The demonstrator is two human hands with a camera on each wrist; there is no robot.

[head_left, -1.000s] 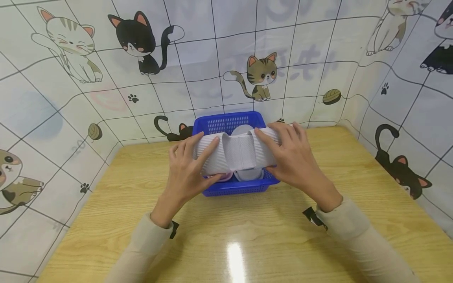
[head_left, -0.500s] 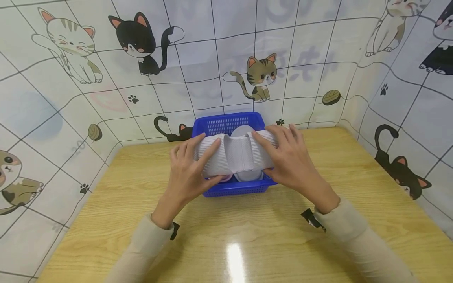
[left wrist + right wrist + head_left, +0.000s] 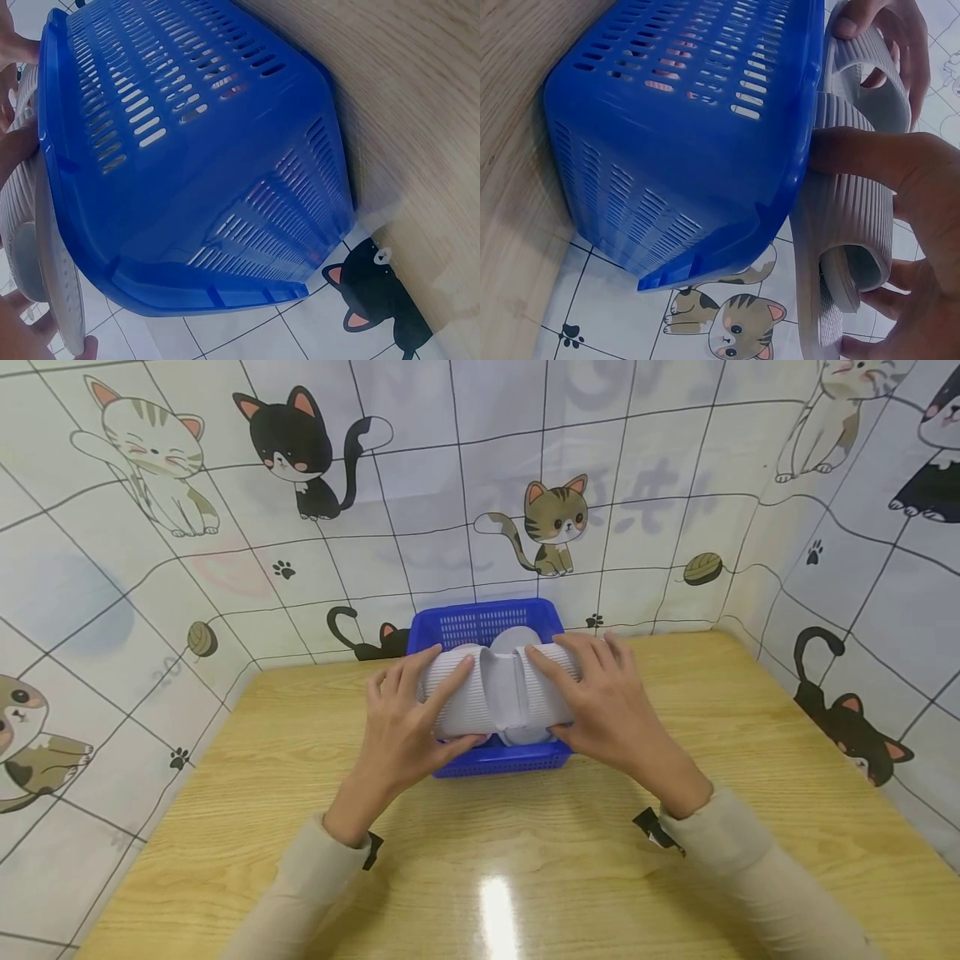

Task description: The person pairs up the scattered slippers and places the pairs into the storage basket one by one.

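A pair of white slippers with ribbed straps is held above the blue basket in the head view. My left hand grips the left slipper, fingers over its strap and thumb below. On the other side, my right hand holds the right slipper in the same way. The two straps face each other with a narrow gap between them. In the right wrist view the strap and flat sole show clearly. The palms are hidden.
Inside the basket lie pale rounded items, partly covered by the slippers. The basket stands on a wooden table near the back wall, which is covered in cat-print sheeting. Side walls carry the same print.
My right hand has moved left with its slipper, and my left hand slightly right. The gap between the two straps has narrowed. The basket has stayed put.
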